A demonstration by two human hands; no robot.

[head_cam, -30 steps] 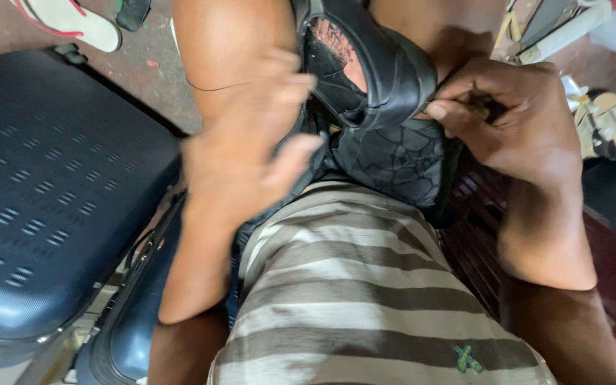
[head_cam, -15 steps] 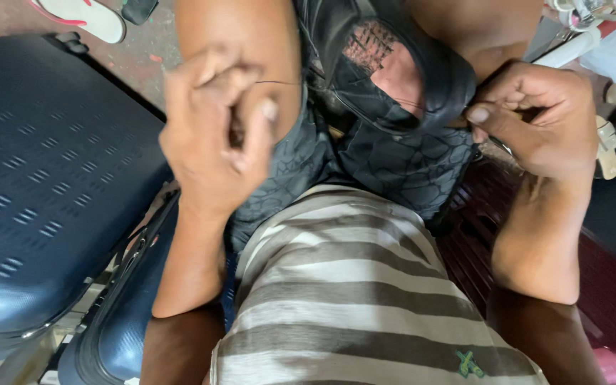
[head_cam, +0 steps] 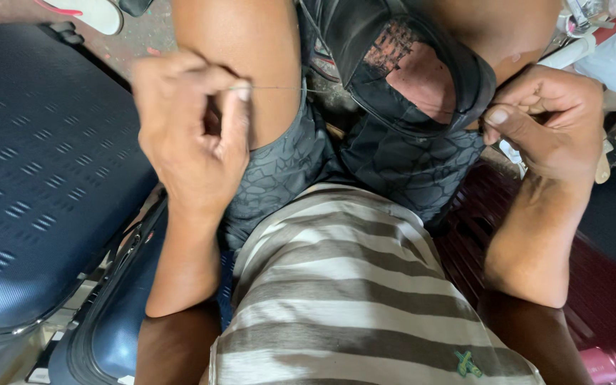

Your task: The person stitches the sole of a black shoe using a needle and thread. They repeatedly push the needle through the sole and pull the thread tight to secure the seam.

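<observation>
Evidently the left hand (head_cam: 190, 142) is closed into a pinch, thumb against forefinger, gripping the end of a thin thread (head_cam: 279, 88) that runs taut and nearly level toward a black shoe (head_cam: 411, 71). The tautness suggests the hand is drawn away from the shoe to pull the slack out of a stitch. No needle can be made out at the fingertips.

The right hand (head_cam: 550, 125) is likewise closed, thumb pressed flat on the shoe's rim at its right edge, fingers curled behind it; this grip appears to steady the shoe against the pull from the other side. A pale object shows just under this hand, too hidden to identify.

The shoe sits between the person's bare knees, opening upward, wedged there so that both hands stay free. Its upper is smooth, dark and leather-like, with a rounded collar; the lining inside is worn through, reddish and cracked in a grid-like pattern.

Below the shoe lie dark shorts (head_cam: 393, 160) printed with a faint web of cells, and nearer the camera a soft knit shirt (head_cam: 336, 299) in grey and cream bands.

At left, a blue hard-shell suitcase (head_cam: 37, 178) carries rows of small moulded dashes; a second, darker blue case (head_cam: 119, 321) with a zip lies against it. At right is a ribbed maroon case (head_cam: 607, 299). A white sandal (head_cam: 94, 11) lies on the speckled floor at top left.
</observation>
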